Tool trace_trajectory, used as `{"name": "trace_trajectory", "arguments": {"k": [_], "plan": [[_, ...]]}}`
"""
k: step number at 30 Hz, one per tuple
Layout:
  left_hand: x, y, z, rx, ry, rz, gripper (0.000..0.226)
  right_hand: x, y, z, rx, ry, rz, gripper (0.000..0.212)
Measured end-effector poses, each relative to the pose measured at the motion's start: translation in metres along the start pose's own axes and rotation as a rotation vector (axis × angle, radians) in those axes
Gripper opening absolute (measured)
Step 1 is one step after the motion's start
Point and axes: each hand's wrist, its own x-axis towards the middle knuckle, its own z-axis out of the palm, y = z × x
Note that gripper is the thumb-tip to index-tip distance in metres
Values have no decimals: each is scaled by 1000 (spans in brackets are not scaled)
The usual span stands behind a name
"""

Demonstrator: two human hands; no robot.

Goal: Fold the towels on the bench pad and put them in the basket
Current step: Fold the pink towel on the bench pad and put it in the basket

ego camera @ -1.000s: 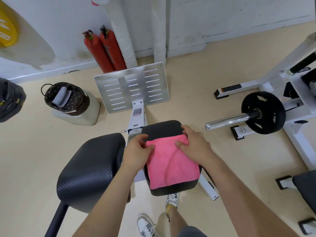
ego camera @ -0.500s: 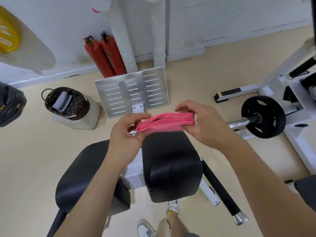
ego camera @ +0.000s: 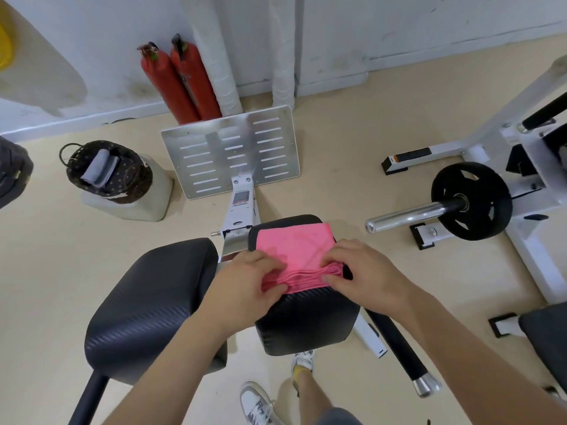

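A pink towel [ego camera: 294,250] lies folded on the far half of the right black bench pad [ego camera: 306,320]. Its near edge shows several stacked layers. My left hand [ego camera: 245,286] pinches that edge at its left corner, and my right hand [ego camera: 365,271] pinches it at the right corner. A dark woven basket [ego camera: 135,182] sits on a white block on the floor at the far left, with a folded grey towel [ego camera: 99,171] inside it.
A second black pad [ego camera: 147,302] lies left of the towel's pad. A slotted metal footplate [ego camera: 230,151] and two red fire extinguishers [ego camera: 181,81] stand ahead. A barbell with a black weight plate [ego camera: 472,200] and a white frame are on the right. My feet show below.
The towel was flat on the pad, then lifted by both hands toward the far end, and now lies folded in half on the pad's far part with both hands at its near edge.
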Motion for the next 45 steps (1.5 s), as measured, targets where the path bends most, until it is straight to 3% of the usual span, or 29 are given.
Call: {"name": "trace_trajectory", "arguments": {"k": [6,13,17,19,25,31,33,36,40,43,45], "plan": [[7,-8,0,155,-42,190,23,-3,5,9,-50,66,-22,14],[6,-10,6,191,-59,231,20,-17,2,26,-243,206,-129,40],[-1,-5,11,275,-46,280,49,-26,0,37,-426,220,-102,58],[-3,-1,15,358,-7,304,55,-29,-6,41,-487,241,-93,52],[-14,11,33,478,142,260,41,-25,-26,48,-600,261,-127,22],[-9,8,46,502,289,271,17,-13,-29,51,-614,123,-143,65],[-4,8,43,492,284,266,16,-8,-25,49,-641,133,-172,53],[-2,8,40,380,246,261,20,-10,-20,46,-616,224,-248,18],[-19,19,39,234,164,228,21,-28,-20,46,-584,202,-254,23],[-28,21,41,272,92,170,43,-35,-23,47,-545,156,-239,22],[-29,20,42,290,127,169,39,-34,-24,43,-503,114,-236,20]]}}
